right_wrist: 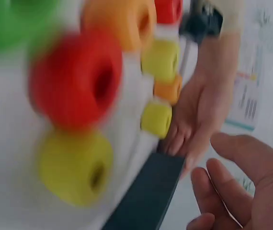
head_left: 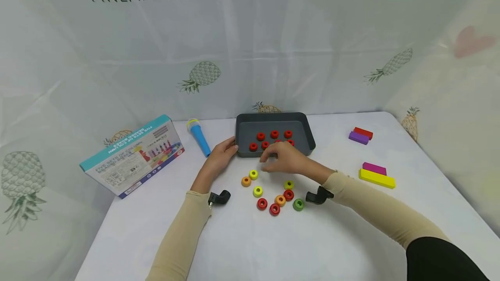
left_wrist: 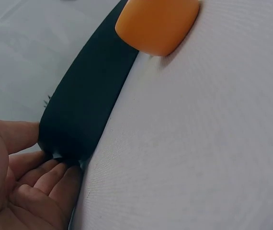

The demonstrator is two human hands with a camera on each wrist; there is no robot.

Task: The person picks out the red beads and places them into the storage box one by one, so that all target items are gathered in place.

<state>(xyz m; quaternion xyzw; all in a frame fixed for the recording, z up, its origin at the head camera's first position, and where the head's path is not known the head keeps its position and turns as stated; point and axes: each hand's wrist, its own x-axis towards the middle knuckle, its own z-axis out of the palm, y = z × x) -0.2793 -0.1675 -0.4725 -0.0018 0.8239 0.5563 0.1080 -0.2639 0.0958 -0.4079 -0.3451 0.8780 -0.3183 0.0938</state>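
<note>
My left hand (head_left: 220, 156) grips the front left corner of a dark grey tray (head_left: 244, 135); in the left wrist view the thumb and fingers close on that corner. Several red beads (head_left: 274, 137) sit inside the tray. Over the tray's front edge hovers my right hand (head_left: 287, 158), fingers loosely bent with nothing between them, partly covering the beads there. On the table in front lie loose beads with holes: yellow (head_left: 253, 178), orange (head_left: 246, 184), red (head_left: 274, 214) and green (head_left: 298, 208). The right wrist view shows a yellow bead (right_wrist: 64, 167) close by, blurred.
A printed toy box (head_left: 136, 159) leans at the left, beside a blue toy microphone (head_left: 200, 140). To the right lie a red block (head_left: 364, 132), a purple block (head_left: 358, 138), a magenta block (head_left: 375, 168) and a yellow block (head_left: 376, 178). A pineapple-print cloth (head_left: 273, 55) hangs behind the table.
</note>
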